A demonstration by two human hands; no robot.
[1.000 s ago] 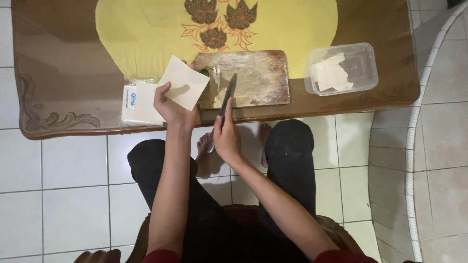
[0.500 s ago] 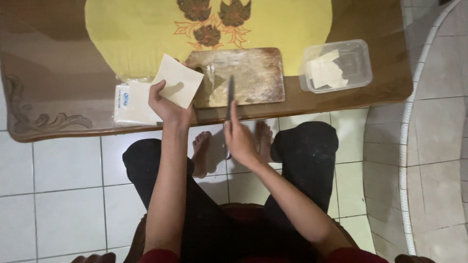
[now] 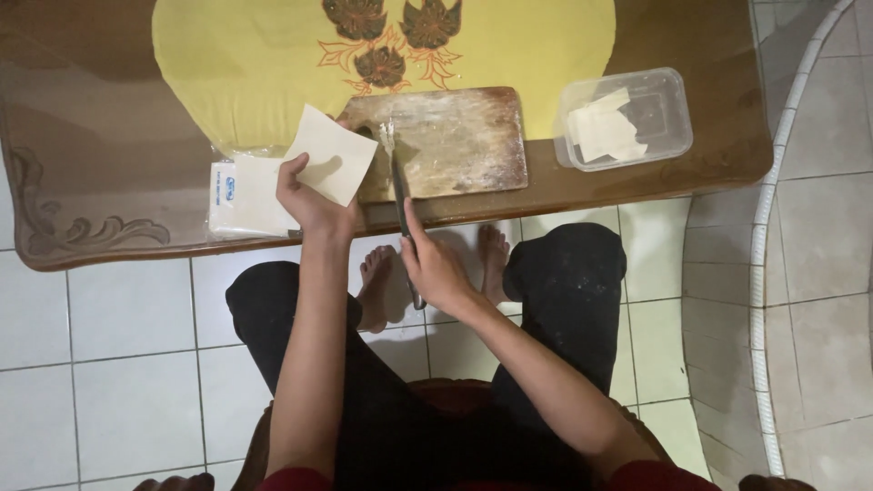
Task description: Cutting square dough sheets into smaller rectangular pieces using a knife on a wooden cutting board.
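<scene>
A pale square sheet (image 3: 329, 166) is being pinched by the left hand (image 3: 307, 202) beside the floured board (image 3: 446, 141). A knife (image 3: 401, 195) is being gripped by the right hand (image 3: 435, 265), blade over the board.

By my left wrist lies 1 flat, white wrapper pack (image 3: 244, 197) in clear plastic, a small blue label (image 3: 230, 188) at its left end.

- A thin, pale square sheet (image 3: 329, 165) is held up flat, tilted, just over the left end of the wooden board.
- A knife (image 3: 401, 195) with a dark blade points away, its tip on the board.
</scene>
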